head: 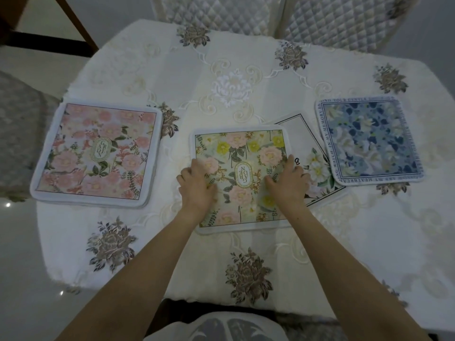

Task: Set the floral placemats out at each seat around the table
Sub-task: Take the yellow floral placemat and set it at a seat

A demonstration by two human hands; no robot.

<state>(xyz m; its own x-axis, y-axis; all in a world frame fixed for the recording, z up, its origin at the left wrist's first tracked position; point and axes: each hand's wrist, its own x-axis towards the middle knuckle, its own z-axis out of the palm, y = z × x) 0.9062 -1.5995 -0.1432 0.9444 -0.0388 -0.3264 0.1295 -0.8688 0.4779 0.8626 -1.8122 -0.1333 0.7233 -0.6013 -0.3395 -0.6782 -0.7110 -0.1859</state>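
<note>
Hands, left [197, 187] and right [286, 184], press flat on the green placemat [240, 153], gripping nothing; next, judging: free the white placemat [314, 166] beneath.

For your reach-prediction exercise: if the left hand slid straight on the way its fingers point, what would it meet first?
The left hand rests on the green placemat, fingers pointing up-left toward that mat's left edge. Past the edge comes bare tablecloth, then probably the pink placemat; the exact heading is uncertain.

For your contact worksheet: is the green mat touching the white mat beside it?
Touching. The head view shows the green mat overlapping the white mat, covering its left part.
</note>
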